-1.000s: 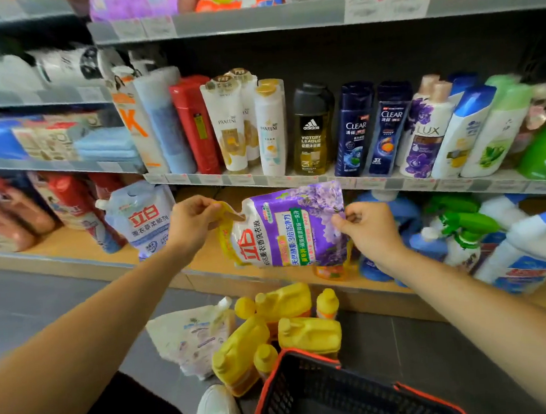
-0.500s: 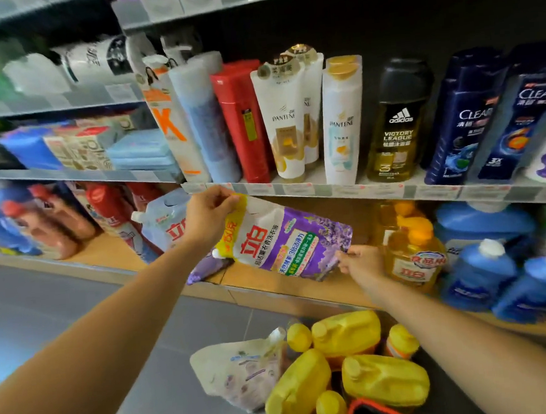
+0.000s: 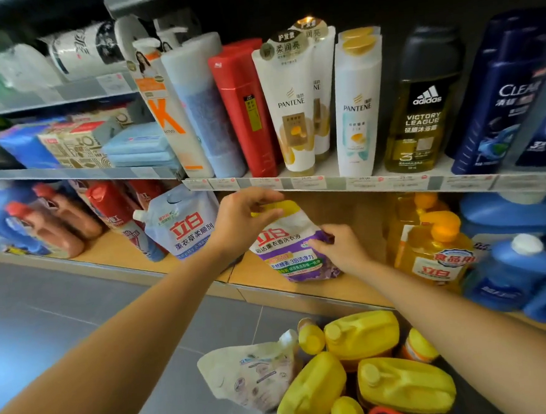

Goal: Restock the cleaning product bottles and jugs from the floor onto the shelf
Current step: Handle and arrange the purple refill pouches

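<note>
Blue-white pouch stands on bottom shelf at left. Just right of it, L hand pinches the yellow top of the purple pouch, which sits tilted on the shelf btwn that pouch & the orange bottles. R hand grips its right edge, fingers curled; yellow jugs lie on floor below.

head camera looks forward and down, close to the shelf.
</note>
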Tool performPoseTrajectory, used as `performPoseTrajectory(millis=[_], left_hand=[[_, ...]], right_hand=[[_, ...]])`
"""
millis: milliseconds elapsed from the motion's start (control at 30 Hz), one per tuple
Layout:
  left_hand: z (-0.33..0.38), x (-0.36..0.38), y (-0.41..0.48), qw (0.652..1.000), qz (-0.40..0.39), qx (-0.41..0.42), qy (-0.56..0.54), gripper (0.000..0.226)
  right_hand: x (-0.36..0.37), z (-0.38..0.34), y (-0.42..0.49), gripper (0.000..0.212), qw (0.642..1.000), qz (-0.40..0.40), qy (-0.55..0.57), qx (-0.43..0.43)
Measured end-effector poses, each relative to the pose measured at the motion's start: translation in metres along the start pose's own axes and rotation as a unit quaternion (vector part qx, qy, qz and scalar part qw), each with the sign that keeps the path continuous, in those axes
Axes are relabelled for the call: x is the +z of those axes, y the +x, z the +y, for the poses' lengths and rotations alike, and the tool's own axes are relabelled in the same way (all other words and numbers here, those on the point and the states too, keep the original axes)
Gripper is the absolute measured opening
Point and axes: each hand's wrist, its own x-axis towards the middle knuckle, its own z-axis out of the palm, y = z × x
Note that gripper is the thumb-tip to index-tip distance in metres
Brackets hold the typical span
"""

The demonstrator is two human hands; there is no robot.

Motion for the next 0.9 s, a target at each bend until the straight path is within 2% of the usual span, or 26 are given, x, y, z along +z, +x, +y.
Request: performPoseTrajectory(millis=[100,167,200,267,333,467,567,633,767,900], left_hand=[[-0.022,-0.008,-0.013,0.996,0.071,-0.038,0.024,0.021],[-0.039,-0.006,-0.022,0.989,0.103,-0.104,0.030,0.016],[-0.047,-0.002,-0.025,0.982,0.107,-0.154,0.022,0.020],[-0.060,0.008,-0.029,0.962,0.102,-0.254,0.006,0.029],[-0.068,0.019,-0.028,0.949,0.068,-0.304,-0.039,0.033],[-0.069,0.033,-0.013,0.930,-0.043,-0.306,-0.202,0.030],[-0.069,0.040,-0.008,0.912,-0.055,-0.320,-0.251,0.034],[-0.073,0.045,-0.009,0.902,-0.064,-0.330,-0.270,0.036],[-0.078,0.053,-0.002,0.890,-0.019,-0.319,-0.325,0.033],[-0.082,0.052,0.015,0.897,0.045,-0.287,-0.332,0.027]], right_hand=[[0.002,0.010,0.003,0.020,0.999,0.036,-0.005,0.013],[0.001,0.018,0.000,0.018,0.999,0.048,-0.005,0.009],[0.002,0.021,-0.002,0.019,0.999,0.051,0.004,0.007],[0.003,0.031,-0.007,0.007,0.999,0.047,0.022,0.010],[0.003,0.040,-0.013,0.024,0.998,0.048,0.030,0.014],[0.005,0.052,-0.022,0.031,0.994,0.086,0.053,0.027],[0.010,0.061,-0.026,0.032,0.987,0.133,0.078,0.052],[0.018,0.066,-0.028,0.027,0.982,0.126,0.114,0.085],[0.029,0.063,-0.018,0.016,0.961,0.130,0.198,0.141],[0.039,0.055,0.005,0.016,0.945,0.152,0.254,0.140]])
